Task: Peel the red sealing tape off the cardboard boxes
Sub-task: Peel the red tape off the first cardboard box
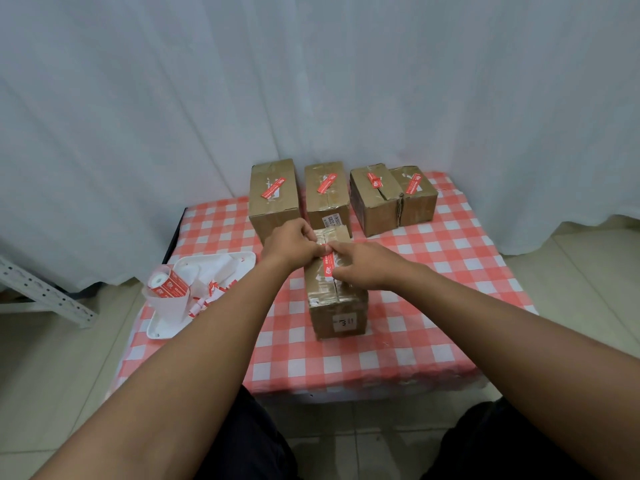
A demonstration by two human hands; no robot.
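A cardboard box (pixel 337 306) stands in the middle of the checked table, with a strip of red sealing tape (pixel 327 265) running along its top. My left hand (pixel 292 245) pinches the far end of that strip with curled fingers. My right hand (pixel 367 265) rests on the box top right of the tape, its index finger pointing at the tape's far end beside my left fingers. Several more boxes stand in a row behind: one at the left (pixel 273 199), one in the middle (pixel 327 197), two at the right (pixel 375 202), each with red tape on top.
A white tray (pixel 166 329) at the table's left holds a roll of red tape (pixel 166 283), white backing paper and peeled red scraps. A white curtain hangs behind the table. A metal shelf rail (pixel 45 292) lies at the far left. My knees sit below the table's front edge.
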